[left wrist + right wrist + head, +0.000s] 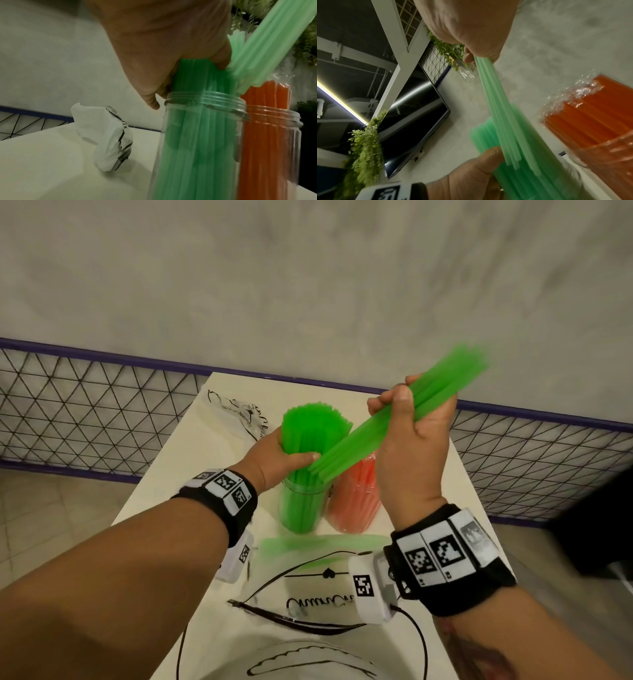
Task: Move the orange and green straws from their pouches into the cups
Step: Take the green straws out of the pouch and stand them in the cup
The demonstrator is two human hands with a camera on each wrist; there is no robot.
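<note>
A clear cup (pixel 301 508) (pixel 202 135) packed with upright green straws (pixel 313 422) stands mid-table. My left hand (pixel 277 457) (pixel 163 47) grips those straws just above the cup's rim. My right hand (pixel 414 419) (pixel 471 27) grips a second, slanted bundle of green straws (pixel 394 419) (pixel 501 121); its lower tips reach the cup's mouth beside my left thumb. To the right a second clear cup (pixel 356 501) (pixel 271 142) (pixel 599 128) holds orange straws, still in a clear wrapper. A pouch (pixel 308 549) with a few green straws lies in front of the cups.
A crumpled empty pouch (pixel 239 412) (pixel 109 138) lies at the table's far left. The small white table (pixel 164 474) is bordered by a purple-framed wire fence (pixel 85 412) and a grey wall. Black cables (pixel 414 635) trail near the front edge.
</note>
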